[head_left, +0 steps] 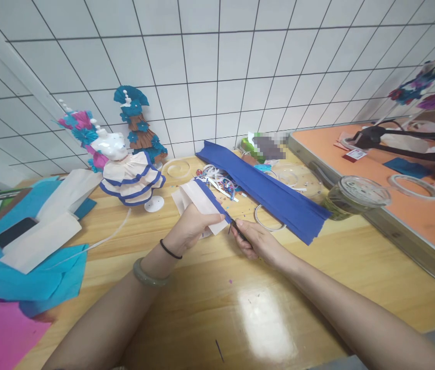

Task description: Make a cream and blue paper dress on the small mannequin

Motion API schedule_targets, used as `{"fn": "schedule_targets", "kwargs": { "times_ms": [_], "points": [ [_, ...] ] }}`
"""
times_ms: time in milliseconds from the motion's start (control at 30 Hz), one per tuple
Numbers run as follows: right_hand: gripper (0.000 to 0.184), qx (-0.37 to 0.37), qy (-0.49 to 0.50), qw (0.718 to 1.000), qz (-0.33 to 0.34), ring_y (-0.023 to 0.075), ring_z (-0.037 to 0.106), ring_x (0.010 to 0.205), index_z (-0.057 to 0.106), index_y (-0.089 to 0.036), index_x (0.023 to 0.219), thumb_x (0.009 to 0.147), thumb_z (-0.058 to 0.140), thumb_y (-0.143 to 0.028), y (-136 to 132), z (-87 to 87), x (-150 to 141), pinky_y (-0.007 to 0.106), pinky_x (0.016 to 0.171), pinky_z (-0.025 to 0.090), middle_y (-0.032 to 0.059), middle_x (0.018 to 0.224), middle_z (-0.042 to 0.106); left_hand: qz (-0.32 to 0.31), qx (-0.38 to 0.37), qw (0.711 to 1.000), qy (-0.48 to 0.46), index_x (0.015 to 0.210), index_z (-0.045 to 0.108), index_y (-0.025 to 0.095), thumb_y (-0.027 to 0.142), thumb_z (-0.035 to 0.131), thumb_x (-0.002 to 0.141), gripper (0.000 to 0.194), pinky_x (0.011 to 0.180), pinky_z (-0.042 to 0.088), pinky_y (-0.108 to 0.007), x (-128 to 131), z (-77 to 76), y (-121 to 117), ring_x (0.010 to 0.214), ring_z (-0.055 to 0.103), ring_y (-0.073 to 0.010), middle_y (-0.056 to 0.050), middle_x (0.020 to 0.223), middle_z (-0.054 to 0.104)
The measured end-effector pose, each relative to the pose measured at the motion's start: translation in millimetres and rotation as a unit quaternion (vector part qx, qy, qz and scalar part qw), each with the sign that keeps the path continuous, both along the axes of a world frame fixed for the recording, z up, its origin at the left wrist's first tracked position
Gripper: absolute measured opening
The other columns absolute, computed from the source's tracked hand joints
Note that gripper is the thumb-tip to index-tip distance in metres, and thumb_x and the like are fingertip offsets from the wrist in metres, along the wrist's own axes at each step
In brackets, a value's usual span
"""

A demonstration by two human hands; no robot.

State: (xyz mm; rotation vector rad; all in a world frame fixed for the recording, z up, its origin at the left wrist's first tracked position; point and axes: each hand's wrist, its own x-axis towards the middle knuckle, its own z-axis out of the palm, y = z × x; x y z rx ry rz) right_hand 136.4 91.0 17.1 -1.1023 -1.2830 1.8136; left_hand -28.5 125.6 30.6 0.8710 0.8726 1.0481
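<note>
Near the middle of the wooden table, my left hand (191, 226) grips a folded piece of cream crepe paper (201, 199) with a blue strip along its edge. My right hand (256, 239) is closed around dark-handled scissors (240, 229), whose tip meets the lower end of that blue edge. The scissor blades are mostly hidden. Beyond the hands lies a long sheet of blue crepe paper (264, 187), slanting from back left to front right. A small heap of paper scraps (217, 180) sits between it and the cream piece.
A white figure in a cream skirt with blue bands (132, 177) stands back left. Turquoise paper (13, 267) and a phone (16, 232) lie at left. To the right are a lidded jar (356, 195), a tape ring (269, 218) and an orange-topped table (395, 200). A tiled wall rises behind.
</note>
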Motion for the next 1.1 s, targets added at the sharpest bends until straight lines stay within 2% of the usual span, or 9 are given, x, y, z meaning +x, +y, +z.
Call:
{"fn": "schedule_targets", "kwargs": {
  "times_ms": [200,600,800,967,1100],
  "points": [
    [0.044,-0.01,0.013,1.0,-0.008,0.0041,0.02,0.038,0.042,-0.019,0.069,0.078,0.048,-0.062,0.5,-0.4,-0.9,0.016,0.035,0.018,-0.0111,0.046,0.025,0.001,-0.01,1.0,0.002,0.098,0.061,0.013,0.01,0.076,0.053,0.048,0.082,0.048,-0.037,0.0,1.4,-0.9,0.093,0.061,-0.0233,-0.01,0.103,0.066],
    [0.039,-0.005,0.028,1.0,-0.007,0.0049,0.023,0.035,0.047,-0.018,0.076,0.085,0.041,-0.056,0.6,-6.9,1.3,0.016,0.034,0.019,-0.0097,0.047,0.029,0.002,0.0,1.0,-0.004,0.091,0.062,0.015,0.009,0.076,0.054,0.04,0.075,0.048,-0.032,0.5,4.5,-1.8,0.079,0.063,-0.0174,-0.004,0.087,0.068],
    [0.039,-0.013,0.036,0.999,0.005,0.0045,0.026,0.034,0.046,-0.019,0.074,0.085,0.04,-0.056,2.3,-8.4,1.9,0.016,0.034,0.02,-0.0097,0.047,0.03,-0.038,0.017,0.999,0.003,0.096,0.061,0.015,0.009,0.073,0.058,0.04,0.078,0.048,-0.034,1.0,2.3,-2.7,0.084,0.062,-0.0189,-0.006,0.094,0.067],
    [0.041,-0.02,0.031,0.999,0.002,0.0045,0.026,0.033,0.046,-0.018,0.074,0.083,0.041,-0.058,2.2,-9.8,1.5,0.016,0.033,0.02,-0.0097,0.047,0.031,-0.022,0.016,0.999,0.033,0.094,0.061,0.015,0.009,0.074,0.055,0.042,0.076,0.048,-0.034,2.9,2.1,-3.8,0.084,0.061,-0.02,-0.006,0.092,0.067],
    [0.042,-0.015,0.023,1.0,-0.004,0.0051,0.027,0.032,0.046,-0.018,0.073,0.083,0.041,-0.058,1.7,-10.1,1.4,0.017,0.033,0.021,-0.0096,0.046,0.031,-0.025,0.011,0.999,0.018,0.099,0.06,0.016,0.008,0.074,0.055,0.047,0.079,0.047,-0.035,4.4,2.1,-4.7,0.087,0.062,-0.0201,-0.006,0.095,0.067]
  ]
}}
